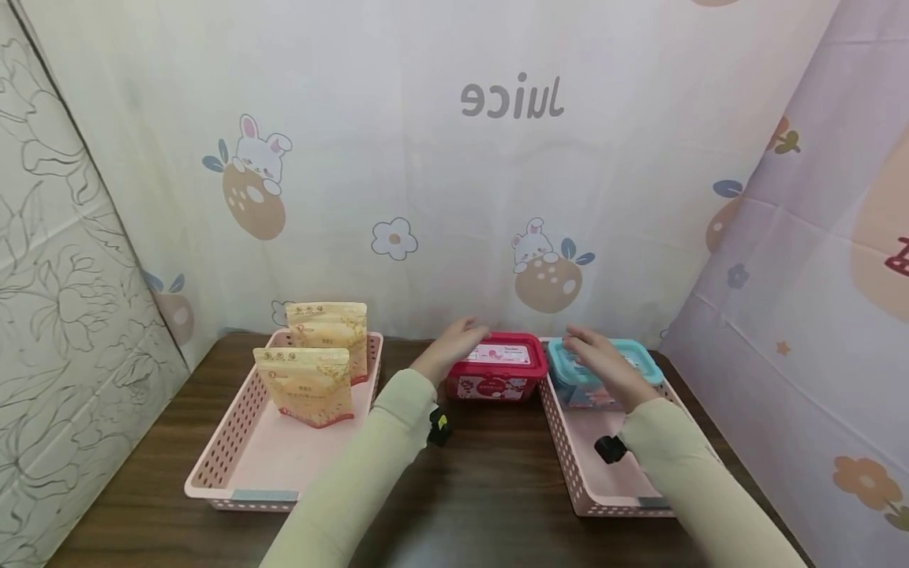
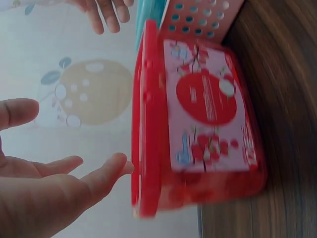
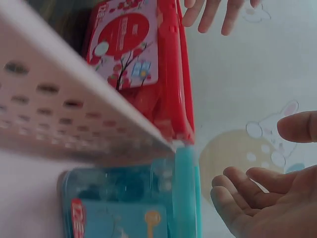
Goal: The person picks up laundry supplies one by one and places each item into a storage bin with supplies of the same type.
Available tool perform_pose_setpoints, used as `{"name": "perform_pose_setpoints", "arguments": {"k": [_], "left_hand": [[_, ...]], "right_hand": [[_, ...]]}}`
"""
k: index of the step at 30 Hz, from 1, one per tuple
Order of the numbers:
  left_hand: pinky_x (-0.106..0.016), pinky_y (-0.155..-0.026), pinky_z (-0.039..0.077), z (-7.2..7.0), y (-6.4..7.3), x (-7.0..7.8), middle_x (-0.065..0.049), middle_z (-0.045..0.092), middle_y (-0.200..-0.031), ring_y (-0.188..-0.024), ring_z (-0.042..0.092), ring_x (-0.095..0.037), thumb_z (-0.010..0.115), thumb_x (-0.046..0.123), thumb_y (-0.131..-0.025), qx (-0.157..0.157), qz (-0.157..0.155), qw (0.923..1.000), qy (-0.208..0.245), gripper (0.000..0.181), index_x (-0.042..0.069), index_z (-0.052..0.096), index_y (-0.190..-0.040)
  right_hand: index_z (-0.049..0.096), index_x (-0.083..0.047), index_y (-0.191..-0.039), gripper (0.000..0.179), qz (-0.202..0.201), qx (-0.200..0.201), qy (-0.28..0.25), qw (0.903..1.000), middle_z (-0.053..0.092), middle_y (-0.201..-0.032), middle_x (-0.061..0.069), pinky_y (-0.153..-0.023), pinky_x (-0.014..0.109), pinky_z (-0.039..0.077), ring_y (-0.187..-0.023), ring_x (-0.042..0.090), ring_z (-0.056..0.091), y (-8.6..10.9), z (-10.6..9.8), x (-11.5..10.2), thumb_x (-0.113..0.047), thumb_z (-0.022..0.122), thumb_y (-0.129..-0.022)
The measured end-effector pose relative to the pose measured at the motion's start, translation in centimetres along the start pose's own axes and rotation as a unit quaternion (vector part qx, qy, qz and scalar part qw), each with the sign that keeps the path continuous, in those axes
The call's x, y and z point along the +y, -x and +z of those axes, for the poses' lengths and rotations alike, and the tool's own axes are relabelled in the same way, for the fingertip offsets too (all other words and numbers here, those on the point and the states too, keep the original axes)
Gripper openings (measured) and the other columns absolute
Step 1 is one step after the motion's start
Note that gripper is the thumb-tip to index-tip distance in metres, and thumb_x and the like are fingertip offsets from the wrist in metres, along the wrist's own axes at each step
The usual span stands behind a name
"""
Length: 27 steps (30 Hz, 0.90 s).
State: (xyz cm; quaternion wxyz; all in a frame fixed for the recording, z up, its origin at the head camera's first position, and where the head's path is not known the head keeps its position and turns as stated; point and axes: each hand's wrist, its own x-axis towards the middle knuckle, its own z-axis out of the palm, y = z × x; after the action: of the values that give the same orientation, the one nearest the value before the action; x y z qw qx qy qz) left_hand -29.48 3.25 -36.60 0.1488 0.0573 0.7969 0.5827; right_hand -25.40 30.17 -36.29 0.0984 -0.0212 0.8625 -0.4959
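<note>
A red lidded plastic box (image 1: 497, 385) stands on the table between two pink baskets. My left hand (image 1: 452, 349) is at its left end, fingers loosely extended; in the left wrist view one fingertip (image 2: 116, 163) lies by the lid's edge, and I cannot tell if it touches. Inside the right basket (image 1: 578, 473), toward the back, sits a similar box with a turquoise lid (image 1: 628, 356). Over that lid hovers my right hand (image 1: 611, 367), fingers slightly bent and holding nothing. The right wrist view shows this hand (image 3: 277, 198) apart from the turquoise box (image 3: 124, 198).
At the left, a pink basket (image 1: 241, 465) holds two yellow pouches, one in front (image 1: 308, 390) and one behind (image 1: 330, 319). The dark wooden table (image 1: 483, 489) meets a printed curtain (image 1: 398, 158) at the back and right. A floral panel (image 1: 64, 300) borders the left side.
</note>
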Motion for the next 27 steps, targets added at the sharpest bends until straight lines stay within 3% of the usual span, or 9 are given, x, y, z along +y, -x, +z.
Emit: {"name": "perform_pose_setpoints", "arguments": {"k": [8,19,23,27], "left_hand": [[-0.059,-0.115,0.025,-1.8,0.3,-1.0,-0.016,0.033,-0.159,-0.146,0.028,-0.037,0.056,0.041,-0.097,0.006,0.009,0.9999,0.005,0.072,0.009,0.032,-0.157],[-0.061,-0.115,0.025,-3.0,0.3,-1.2,-0.018,0.031,-0.159,-0.146,0.027,-0.039,0.055,0.041,-0.098,0.014,-0.005,0.9999,0.004,0.072,0.007,0.031,-0.157],[-0.059,-0.116,0.025,-3.3,-0.2,-1.8,-0.020,0.029,-0.159,-0.146,0.026,-0.039,0.053,0.038,-0.100,0.008,-0.004,1.0000,0.003,0.071,0.002,0.030,-0.156],[-0.056,-0.114,0.032,-3.1,-1.2,-2.6,-0.024,0.040,-0.152,-0.141,0.035,-0.040,0.056,0.030,-0.099,0.012,-0.006,0.9994,-0.033,0.065,-0.005,0.036,-0.151]], "right_hand": [[0.013,0.000,-0.159,0.074,-0.011,0.007,0.022,0.9997,0.016,-0.162,0.026,-0.116,0.062,0.021,-0.147,0.045,0.016,-1.3,1.5,-0.7,-0.043,0.043,-0.107],[0.022,0.006,-0.155,0.067,-0.036,0.012,0.126,0.9913,0.036,-0.150,0.032,-0.110,0.062,0.033,-0.138,0.048,0.035,-2.6,2.9,-1.3,-0.031,0.045,-0.104],[0.024,0.009,-0.153,0.065,-0.040,0.007,0.150,0.9879,0.038,-0.148,0.034,-0.108,0.062,0.035,-0.137,0.049,0.037,-3.0,3.1,-1.3,-0.028,0.045,-0.104],[0.026,0.010,-0.152,0.063,-0.039,0.009,0.176,0.9835,0.040,-0.147,0.035,-0.108,0.062,0.036,-0.136,0.049,0.038,-3.4,3.3,-1.3,-0.026,0.045,-0.104]]}}
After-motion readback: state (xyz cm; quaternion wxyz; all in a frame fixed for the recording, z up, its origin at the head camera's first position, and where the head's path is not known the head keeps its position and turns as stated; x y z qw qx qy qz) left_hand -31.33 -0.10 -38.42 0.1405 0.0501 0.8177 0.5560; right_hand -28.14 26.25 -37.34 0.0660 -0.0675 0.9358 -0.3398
